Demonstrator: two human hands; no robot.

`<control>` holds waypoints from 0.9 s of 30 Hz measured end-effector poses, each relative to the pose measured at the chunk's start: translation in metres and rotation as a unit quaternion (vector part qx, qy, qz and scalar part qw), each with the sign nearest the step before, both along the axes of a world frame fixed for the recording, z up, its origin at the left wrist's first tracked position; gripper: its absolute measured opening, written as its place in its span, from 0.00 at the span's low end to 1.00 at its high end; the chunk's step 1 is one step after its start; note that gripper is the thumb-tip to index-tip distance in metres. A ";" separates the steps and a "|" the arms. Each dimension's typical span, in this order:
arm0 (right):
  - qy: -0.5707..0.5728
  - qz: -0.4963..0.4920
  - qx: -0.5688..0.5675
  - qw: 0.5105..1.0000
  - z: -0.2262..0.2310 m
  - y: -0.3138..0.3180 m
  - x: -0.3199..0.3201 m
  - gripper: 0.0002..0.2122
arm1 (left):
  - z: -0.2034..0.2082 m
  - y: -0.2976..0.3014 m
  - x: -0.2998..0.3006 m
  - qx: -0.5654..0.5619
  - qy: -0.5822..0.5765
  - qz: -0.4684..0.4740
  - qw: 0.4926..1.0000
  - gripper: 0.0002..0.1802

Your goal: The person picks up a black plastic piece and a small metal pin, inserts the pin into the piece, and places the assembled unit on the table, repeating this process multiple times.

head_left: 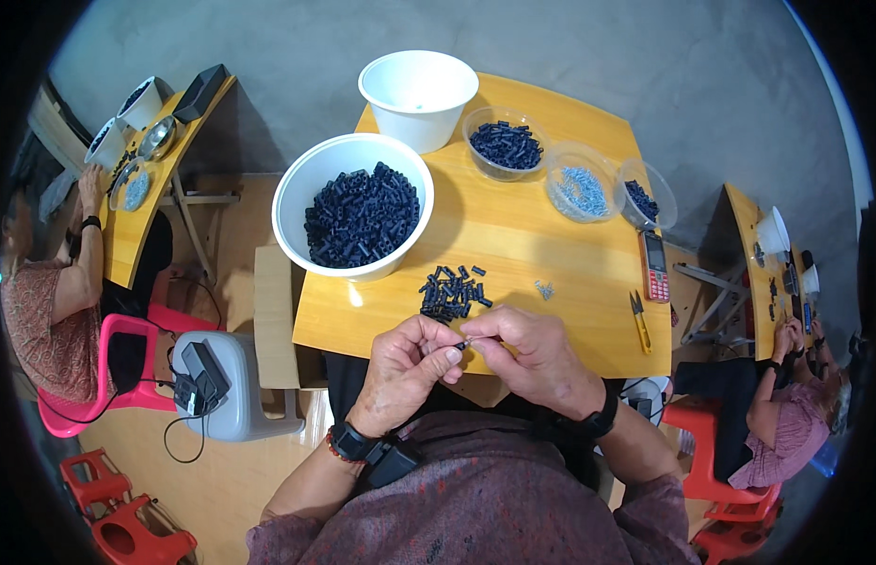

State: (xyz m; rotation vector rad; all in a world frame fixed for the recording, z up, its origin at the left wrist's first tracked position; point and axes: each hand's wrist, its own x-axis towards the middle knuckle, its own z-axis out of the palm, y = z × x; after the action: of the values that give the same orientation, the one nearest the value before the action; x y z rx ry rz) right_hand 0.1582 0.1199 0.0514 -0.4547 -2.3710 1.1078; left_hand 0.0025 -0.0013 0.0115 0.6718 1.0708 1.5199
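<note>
Close in front of my body, above the table's near edge, both hands meet around a small black plastic part (462, 346). My left hand (408, 367) pinches this part between thumb and fingertips. Touching its upper end, my right hand (537, 360) has thumb and forefinger pressed together; a tiny light tip shows there, too small to name surely. Just beyond the fingers lies a loose pile of black plastic parts (449, 294). A few small silver screws (544, 290) rest on the table to the right of that pile.
On the yellow table (494, 226) stand a white bowl (292, 188) of black parts, a white tub (405, 121), and clear tubs holding black parts and silver screws (581, 191). A red phone (654, 266) and yellow-handled tool (642, 330) lie right. People work at side tables.
</note>
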 end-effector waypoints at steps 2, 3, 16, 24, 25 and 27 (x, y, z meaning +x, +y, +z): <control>-0.004 0.005 0.025 1.000 0.000 0.001 0.000 0.07 | 0.000 0.000 0.001 -0.008 0.000 0.003 1.000 0.05; -0.004 0.007 0.025 1.000 0.001 0.002 0.000 0.07 | 0.001 0.000 0.001 -0.008 0.000 0.004 1.000 0.05; -0.089 0.083 0.132 0.984 0.021 0.000 -0.004 0.11 | 0.003 -0.002 0.006 -0.006 0.065 0.025 0.998 0.04; -0.077 0.054 0.118 0.989 0.019 -0.007 -0.005 0.08 | 0.001 -0.002 0.008 -0.008 0.058 0.044 0.997 0.03; -0.045 0.012 -0.029 0.998 0.007 -0.006 -0.003 0.08 | 0.002 -0.001 0.007 -0.012 0.052 0.048 0.997 0.03; -0.011 -0.028 -0.175 0.984 -0.009 -0.004 0.002 0.07 | 0.003 0.000 0.006 -0.017 0.048 0.054 0.997 0.02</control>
State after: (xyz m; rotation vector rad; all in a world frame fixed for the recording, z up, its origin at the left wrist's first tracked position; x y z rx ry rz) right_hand 0.1601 0.1163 0.0424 -0.6526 -2.1680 1.5068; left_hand 0.0086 -0.0010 0.0142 0.6780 1.2214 1.5711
